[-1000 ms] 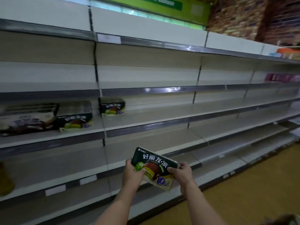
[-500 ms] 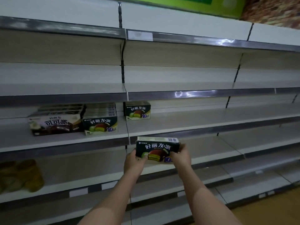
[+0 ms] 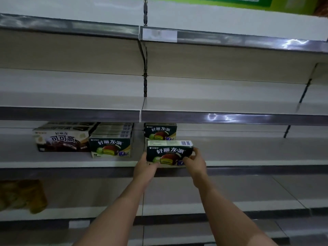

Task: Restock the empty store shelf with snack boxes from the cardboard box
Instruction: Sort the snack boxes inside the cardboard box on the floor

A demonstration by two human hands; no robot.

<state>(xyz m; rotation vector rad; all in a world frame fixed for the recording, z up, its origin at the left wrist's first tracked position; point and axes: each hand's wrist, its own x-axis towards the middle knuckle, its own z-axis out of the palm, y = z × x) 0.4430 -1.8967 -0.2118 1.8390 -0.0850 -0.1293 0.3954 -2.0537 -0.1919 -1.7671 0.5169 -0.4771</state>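
Shelving fills my view, several tiers running left to right with grey price rails along their front edges. At far left, on the tier below the stocked one, I make out blurry yellowish packets (image 3: 21, 196) — too smeared to identify. On the middle shelf (image 3: 248, 162), the leftmost item is a brown cocoa-pie box (image 3: 62, 139), lying with its long face toward me, and touching its right side is a row of green snack boxes (image 3: 111, 147) lined up one behind another, front face showing a layered cake. Just right of the upright post, a lone green box (image 3: 160, 133) stands further back on the same tier. Directly in front of it is the snack box (image 3: 169, 153) I am placing — upright, its printed face toward me, white top panel with a barcode visible, its bottom edge at the front lip of the shelf; I cannot tell if it fully rests there. My left hand (image 3: 144, 168) grips its lower left corner, fingers curled round behind and under it. My right hand (image 3: 195, 161) holds the right end, thumb across the front face and fingers wrapped round the side. Further right the middle shelf runs on bare to the edge of view, with a glint on the rail above it (image 3: 221, 118)
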